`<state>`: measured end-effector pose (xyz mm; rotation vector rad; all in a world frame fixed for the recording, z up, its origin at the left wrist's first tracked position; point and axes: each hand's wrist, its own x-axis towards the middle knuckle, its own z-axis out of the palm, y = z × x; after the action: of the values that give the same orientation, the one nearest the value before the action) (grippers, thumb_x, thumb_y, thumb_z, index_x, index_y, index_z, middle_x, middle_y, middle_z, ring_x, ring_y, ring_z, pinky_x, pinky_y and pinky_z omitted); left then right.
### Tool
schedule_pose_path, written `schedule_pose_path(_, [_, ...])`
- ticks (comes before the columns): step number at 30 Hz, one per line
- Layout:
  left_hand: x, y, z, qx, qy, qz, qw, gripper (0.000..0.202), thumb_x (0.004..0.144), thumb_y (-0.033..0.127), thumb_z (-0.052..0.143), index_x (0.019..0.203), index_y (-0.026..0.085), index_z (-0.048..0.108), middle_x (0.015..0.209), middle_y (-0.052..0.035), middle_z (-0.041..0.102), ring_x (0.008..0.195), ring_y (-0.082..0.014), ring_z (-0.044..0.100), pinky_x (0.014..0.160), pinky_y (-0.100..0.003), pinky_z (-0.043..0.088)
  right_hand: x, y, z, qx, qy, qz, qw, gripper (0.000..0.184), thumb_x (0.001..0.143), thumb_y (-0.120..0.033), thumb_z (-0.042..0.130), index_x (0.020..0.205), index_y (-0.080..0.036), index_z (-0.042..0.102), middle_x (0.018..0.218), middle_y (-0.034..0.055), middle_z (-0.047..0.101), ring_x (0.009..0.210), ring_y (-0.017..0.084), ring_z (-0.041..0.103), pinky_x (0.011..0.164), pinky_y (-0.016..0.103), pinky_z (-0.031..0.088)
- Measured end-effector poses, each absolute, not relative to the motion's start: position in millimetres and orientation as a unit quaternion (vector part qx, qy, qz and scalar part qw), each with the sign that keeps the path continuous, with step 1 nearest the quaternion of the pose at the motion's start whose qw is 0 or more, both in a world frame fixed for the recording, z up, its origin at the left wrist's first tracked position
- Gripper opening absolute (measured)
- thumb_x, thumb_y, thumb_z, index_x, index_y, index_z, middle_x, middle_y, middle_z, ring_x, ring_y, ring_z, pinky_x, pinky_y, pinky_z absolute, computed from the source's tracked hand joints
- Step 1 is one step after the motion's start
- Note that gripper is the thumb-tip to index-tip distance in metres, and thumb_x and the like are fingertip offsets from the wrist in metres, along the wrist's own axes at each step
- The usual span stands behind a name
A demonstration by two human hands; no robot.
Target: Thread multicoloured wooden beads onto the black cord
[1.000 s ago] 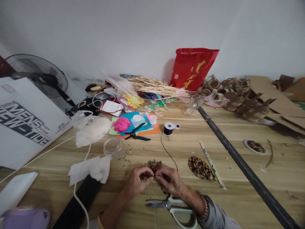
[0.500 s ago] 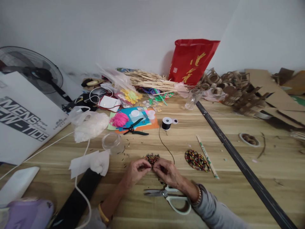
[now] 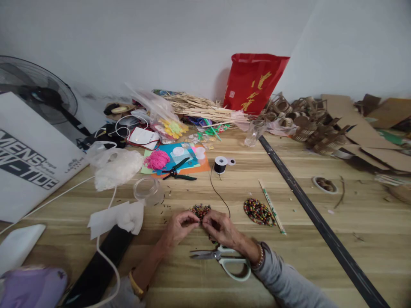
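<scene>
My left hand (image 3: 180,226) and my right hand (image 3: 221,229) meet almost fingertip to fingertip, each closed in a pinch at the near edge of a multicoloured string of beads (image 3: 201,210). More of its beads show below my right palm. The exact bit between the fingertips is too small to see. Just under my right wrist lie scissors (image 3: 218,255) with pale handles, blades apart and pointing left. A second, coiled string of beads (image 3: 259,211) rests to the right. Beyond my hands stands a spool of black cord (image 3: 220,165), its loose end running toward my right hand.
Black-handled pliers (image 3: 178,171) and pink yarn (image 3: 157,159) lie on coloured sheets. A clear jar (image 3: 147,191), tissue (image 3: 131,216) and a white cable (image 3: 105,256) are at left. A thin stick (image 3: 272,207) lies beside the coil. A black strip (image 3: 308,199) crosses the right side.
The whole view has shifted slightly, so things appear a little further left. Both hands keep their pinch at the string of beads, with hardly any movement relative to the table.
</scene>
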<state>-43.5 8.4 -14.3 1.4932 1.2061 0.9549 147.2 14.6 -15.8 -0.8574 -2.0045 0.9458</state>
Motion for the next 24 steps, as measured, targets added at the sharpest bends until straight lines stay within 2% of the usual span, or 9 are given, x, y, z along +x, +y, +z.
schedule_pose_path(9, [-43.9,8.8,-15.1,0.617,0.489,0.385,0.481,0.006,0.066,0.02,0.067,0.069,0.015,0.069,0.07,-0.0043,0.071,0.069,-0.0166,0.064,0.066,-0.024,0.049,147.7,14.6,-15.0,-0.333,-0.789,0.366,0.364,0.014,0.086,-0.022,0.052,0.076,-0.015,0.059,0.063,-0.0002,0.052,0.055,0.011,0.045,0.051,0.021,0.036])
schedule_pose_path(24, [-42.7,9.0,-15.3,0.622,0.489,0.384,0.475,0.005,0.065,0.018,0.066,0.068,0.014,0.068,0.068,-0.0046,0.07,0.066,-0.0165,0.063,0.064,-0.024,0.048,147.6,14.5,-15.3,-0.332,-0.79,0.367,0.361,0.013,0.086,-0.021,0.053,0.076,-0.015,0.058,0.064,-0.0001,0.053,0.055,0.01,0.045,0.05,0.02,0.034])
